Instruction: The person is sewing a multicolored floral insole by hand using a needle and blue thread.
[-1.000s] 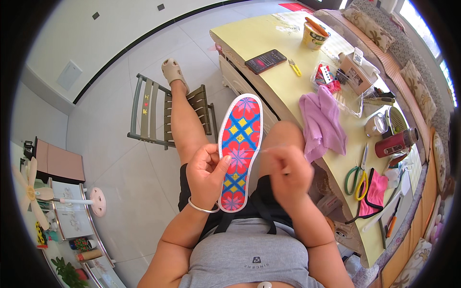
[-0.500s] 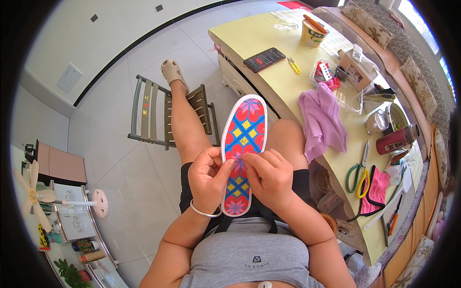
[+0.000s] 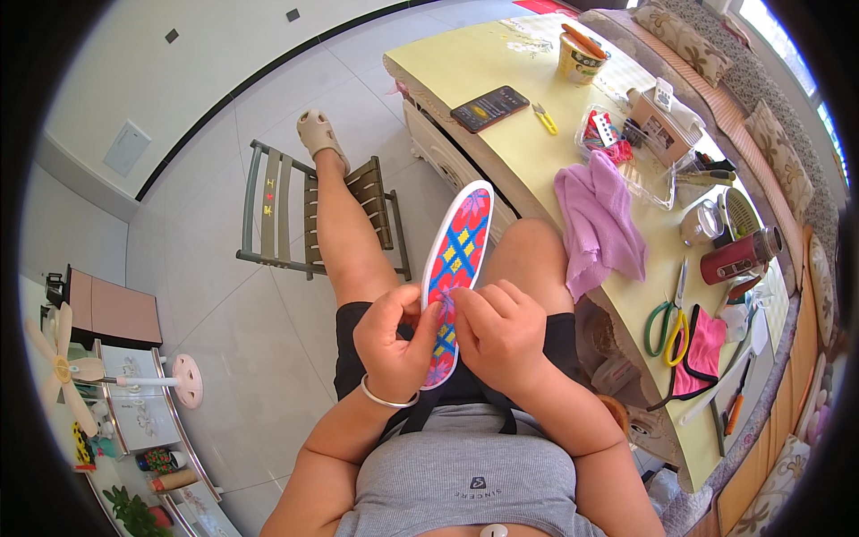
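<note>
**Flat insole, red, blue and yellow with a white rim [image 3: 463, 246], leaning between two hands**

The bare left hand [image 3: 394, 338] is gripping the insole's left edge, its thumb pressing the patterned face. The bare right hand [image 3: 501, 329] is pinching narrowly, fingertips meeting that face; whether they are holding a needle or thread, I cannot tell. With only one edge gripped, the insole could twist if the right hand pulled hard; anything sharp pushed through could prick fingers behind it. The insole is tilting above the lap, right of the left hand, its upper end rising beyond both hands, apart from the pale yellow-covered table [image 3: 483, 72], whose knee-side edge is carrying a draping lilac cloth [image 3: 598, 224].
</note>
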`<move>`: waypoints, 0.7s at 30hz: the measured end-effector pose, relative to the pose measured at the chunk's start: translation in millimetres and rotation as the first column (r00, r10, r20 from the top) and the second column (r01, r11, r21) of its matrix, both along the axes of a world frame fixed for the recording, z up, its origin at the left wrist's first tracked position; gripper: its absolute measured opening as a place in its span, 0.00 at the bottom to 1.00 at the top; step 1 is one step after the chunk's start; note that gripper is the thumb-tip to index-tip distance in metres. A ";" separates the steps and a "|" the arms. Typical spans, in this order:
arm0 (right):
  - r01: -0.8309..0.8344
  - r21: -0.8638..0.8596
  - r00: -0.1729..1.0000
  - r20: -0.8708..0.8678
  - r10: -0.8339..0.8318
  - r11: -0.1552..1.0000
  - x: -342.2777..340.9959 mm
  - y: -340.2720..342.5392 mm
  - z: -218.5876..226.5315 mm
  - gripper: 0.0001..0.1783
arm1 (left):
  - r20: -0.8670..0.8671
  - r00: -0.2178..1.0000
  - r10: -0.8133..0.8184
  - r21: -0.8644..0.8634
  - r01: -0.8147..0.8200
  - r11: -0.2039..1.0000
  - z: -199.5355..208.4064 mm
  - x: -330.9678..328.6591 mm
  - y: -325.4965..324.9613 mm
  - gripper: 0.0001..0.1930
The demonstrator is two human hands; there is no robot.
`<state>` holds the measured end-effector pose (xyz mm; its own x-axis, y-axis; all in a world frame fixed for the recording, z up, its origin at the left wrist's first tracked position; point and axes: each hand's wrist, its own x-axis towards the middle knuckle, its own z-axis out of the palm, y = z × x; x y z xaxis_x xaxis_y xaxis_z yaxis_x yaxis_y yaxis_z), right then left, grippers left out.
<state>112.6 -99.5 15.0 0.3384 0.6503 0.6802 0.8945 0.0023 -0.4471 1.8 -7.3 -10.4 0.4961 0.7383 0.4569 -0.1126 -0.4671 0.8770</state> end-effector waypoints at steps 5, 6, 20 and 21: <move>0.008 0.000 0.999 0.034 -0.008 1.000 -2.1 4.0 -9.7 0.09 | -0.029 0.999 0.042 0.101 -0.038 0.994 -1.3 1.2 -4.2 0.07; 0.013 -0.005 1.000 0.022 -0.013 1.000 -2.0 4.4 -11.0 0.09 | -0.030 0.998 0.048 0.111 -0.044 0.993 -2.9 1.8 -3.5 0.07; 0.157 0.245 0.962 -0.257 -0.093 0.957 13.2 -7.5 4.6 0.08 | 0.153 0.983 -0.098 -0.280 0.138 0.950 2.5 -3.6 11.2 0.09; 0.222 0.228 0.862 -0.501 -0.081 0.948 17.3 -12.8 1.6 0.07 | 0.253 0.955 -0.153 -0.353 0.239 0.905 6.4 -3.1 14.7 0.09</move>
<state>129.9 -112.3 16.6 0.7463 0.3794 0.5469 0.5673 0.0672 -0.8208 -1.3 7.4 -4.0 0.5702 0.7737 0.2763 -0.3726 -0.0562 0.9263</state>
